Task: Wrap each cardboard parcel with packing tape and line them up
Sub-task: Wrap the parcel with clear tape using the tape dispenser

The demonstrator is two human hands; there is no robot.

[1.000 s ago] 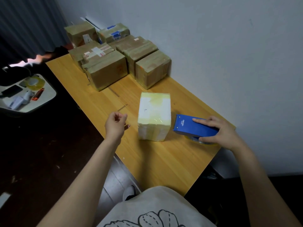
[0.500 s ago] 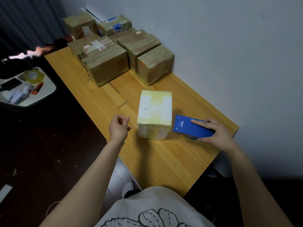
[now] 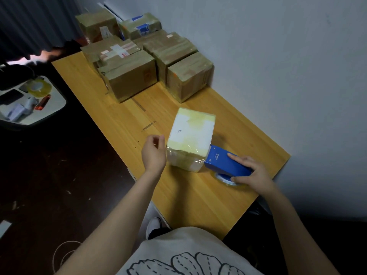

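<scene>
Nearest me, my right hand (image 3: 252, 173) grips the blue tape dispenser (image 3: 224, 163), with the index finger laid along its top and the thumb by the roll beneath. Clear tape (image 3: 186, 158) stretches from it across the near face of the white parcel (image 3: 190, 135) to my left hand (image 3: 154, 153), whose curled fingers pinch its end at the parcel's corner. The parcel sits mid-way along the yellow wooden table (image 3: 198, 197). Farther back, brown taped parcels (image 3: 151, 62) crowd against the grey wall (image 3: 278, 56). To the left, over dark floor, a tray (image 3: 57, 104) holds a tape roll (image 3: 39, 88).
</scene>
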